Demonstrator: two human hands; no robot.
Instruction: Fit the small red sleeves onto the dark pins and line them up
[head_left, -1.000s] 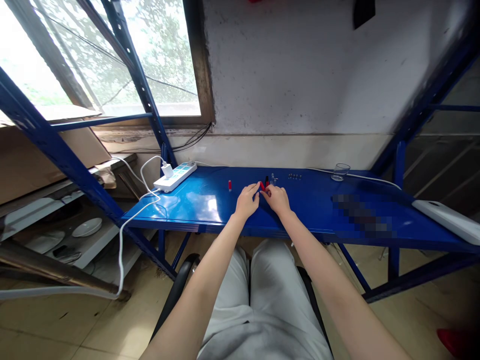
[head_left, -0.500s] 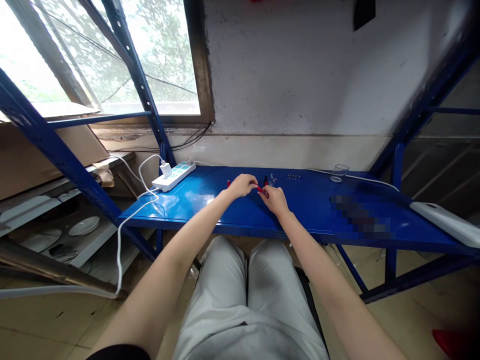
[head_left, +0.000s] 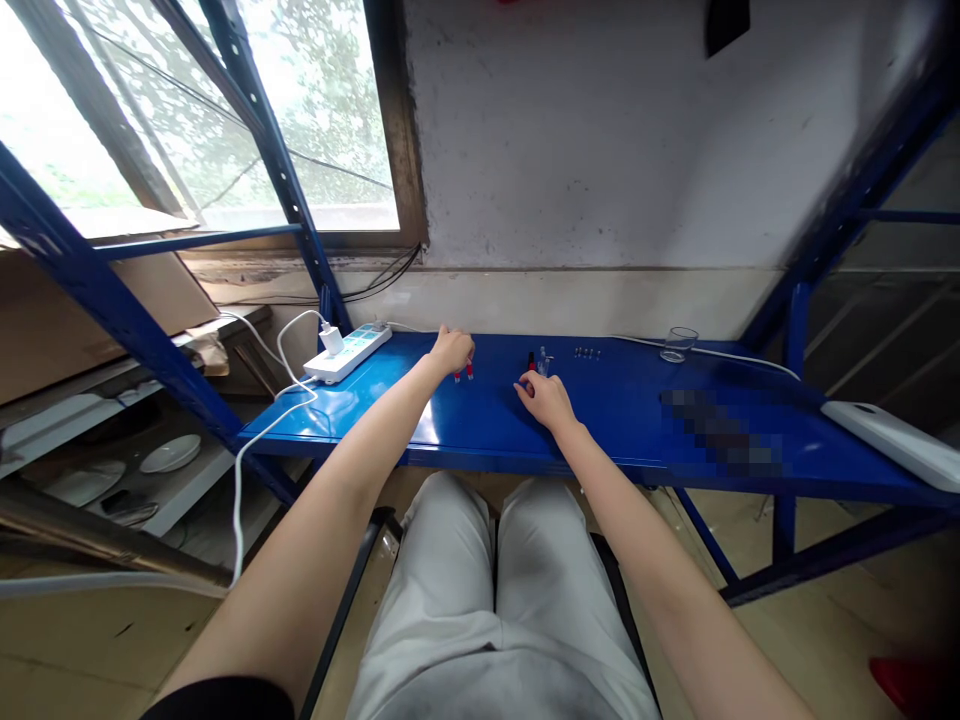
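Note:
Over the left part of the blue tabletop, my left hand (head_left: 451,350) is closed, with a small red piece (head_left: 470,370) at its fingertips, upright against the table. Close beside it stands another small red piece (head_left: 457,377); both are too small to identify. My right hand (head_left: 547,398) rests low near the middle, fingers curled in; whatever they hold is hidden. Just beyond it are a small black piece (head_left: 531,359), with some red below it, and small clear plastic parts (head_left: 543,358). Several tiny metal pieces (head_left: 587,353) stand in a row farther right.
A white power strip (head_left: 349,352) with a plugged-in charger lies at the left, its cable crossing the table's corner. A clear glass (head_left: 679,344) stands at the back right. A white flat object (head_left: 892,445) lies on the right end. Blue rack posts (head_left: 270,150) rise at both sides.
My left hand has moved left, away from my right hand, carrying a small red piece to beside the other red one. My right hand has stayed nearly in place.

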